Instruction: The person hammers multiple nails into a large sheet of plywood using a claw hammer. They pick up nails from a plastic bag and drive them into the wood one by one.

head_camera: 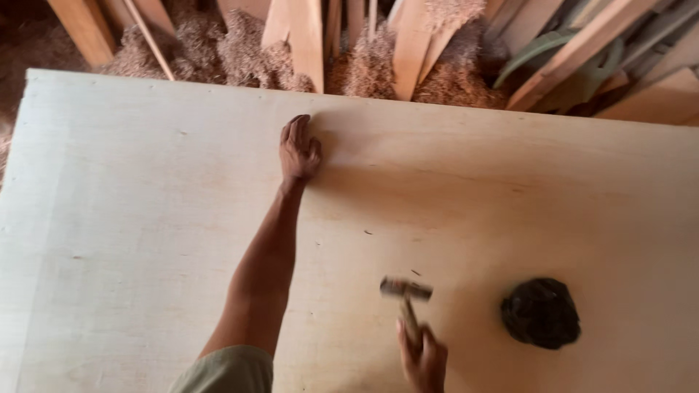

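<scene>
A large pale plywood sheet (145, 218) fills most of the head view. My left hand (298, 151) rests near the sheet's far edge, fingers close together, pinching or pressing at a spot I cannot make out. My right hand (422, 360) at the bottom grips the handle of a hammer (406, 291), whose head is blurred and hovers just above the sheet. A crumpled black plastic bag (541, 313) lies on the sheet to the right of the hammer.
Beyond the sheet's far edge stand several wooden planks (306, 36) and offcuts amid heaps of wood shavings (247, 51). A few small dark specks (368, 232) lie on the sheet.
</scene>
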